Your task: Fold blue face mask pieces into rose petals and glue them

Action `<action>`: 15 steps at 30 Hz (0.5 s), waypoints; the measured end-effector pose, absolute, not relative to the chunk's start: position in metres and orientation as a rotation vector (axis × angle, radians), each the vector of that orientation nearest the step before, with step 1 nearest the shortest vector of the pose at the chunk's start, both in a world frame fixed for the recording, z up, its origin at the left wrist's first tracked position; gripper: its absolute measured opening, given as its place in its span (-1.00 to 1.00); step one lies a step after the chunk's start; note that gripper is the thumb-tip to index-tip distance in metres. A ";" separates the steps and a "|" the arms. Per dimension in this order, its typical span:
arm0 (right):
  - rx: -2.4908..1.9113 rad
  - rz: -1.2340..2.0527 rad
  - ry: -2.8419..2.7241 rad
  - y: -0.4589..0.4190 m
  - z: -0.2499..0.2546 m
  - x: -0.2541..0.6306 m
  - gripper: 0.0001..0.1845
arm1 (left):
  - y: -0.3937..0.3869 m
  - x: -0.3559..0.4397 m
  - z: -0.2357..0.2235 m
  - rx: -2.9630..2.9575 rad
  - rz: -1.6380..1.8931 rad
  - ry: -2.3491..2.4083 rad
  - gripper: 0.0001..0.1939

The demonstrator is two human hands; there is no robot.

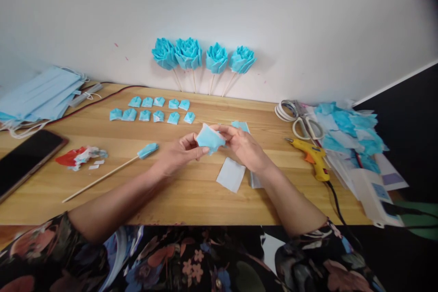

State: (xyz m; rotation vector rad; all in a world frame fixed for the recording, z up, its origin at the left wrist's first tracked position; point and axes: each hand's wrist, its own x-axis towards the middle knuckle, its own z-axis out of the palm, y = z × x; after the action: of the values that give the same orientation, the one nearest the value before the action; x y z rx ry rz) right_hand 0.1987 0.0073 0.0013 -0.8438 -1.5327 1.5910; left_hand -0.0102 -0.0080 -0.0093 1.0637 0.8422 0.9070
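Note:
Between both hands, above the middle of the table, is a light-blue piece of mask fabric point(209, 138), partly folded. My left hand point(181, 151) pinches its left side, thumb in front. My right hand point(244, 145) grips its right side, with some fingers hidden behind it. Below my right hand lies a pale square of fabric point(231, 174), and more blue pieces point(241, 125) show partly behind and under that hand. Beside my left forearm rests a wooden stick point(102, 178) with a rolled blue bud point(148, 150) at its tip.
Several folded blue petals point(145, 115) lie in two rows. Blue fabric flowers point(188, 53) on sticks lean against the wall. At right are a yellow glue gun point(313, 157), scissors point(304, 123) and blue scraps point(349, 127); at left, face masks point(44, 93), a phone point(29, 159) and a crumpled red-and-white wrapper point(73, 157).

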 end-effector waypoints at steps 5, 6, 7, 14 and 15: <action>-0.957 1.400 -1.599 0.002 0.001 0.191 -0.45 | -0.010 -0.008 -0.006 1.110 0.887 0.855 -0.68; -0.979 1.356 -1.599 0.002 0.000 0.190 -0.48 | -0.010 -0.008 -0.006 1.117 0.895 0.846 -0.68; -0.986 1.320 -1.594 0.001 -0.001 0.189 -0.51 | -0.010 -0.008 -0.006 1.128 0.903 0.834 -0.69; -0.922 1.336 -1.514 0.003 -0.003 0.187 -0.53 | -0.008 -0.011 -0.011 1.102 1.015 0.863 -0.74; -0.930 1.344 -1.502 0.003 -0.003 0.187 -0.54 | -0.008 -0.012 -0.012 1.071 1.026 0.873 -0.75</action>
State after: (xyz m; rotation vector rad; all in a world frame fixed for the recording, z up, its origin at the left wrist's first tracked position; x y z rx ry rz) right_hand 0.1871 0.0028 -0.0028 -0.9295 -1.5022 1.3443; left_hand -0.0116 -0.0080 -0.0125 1.0714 0.8731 1.0260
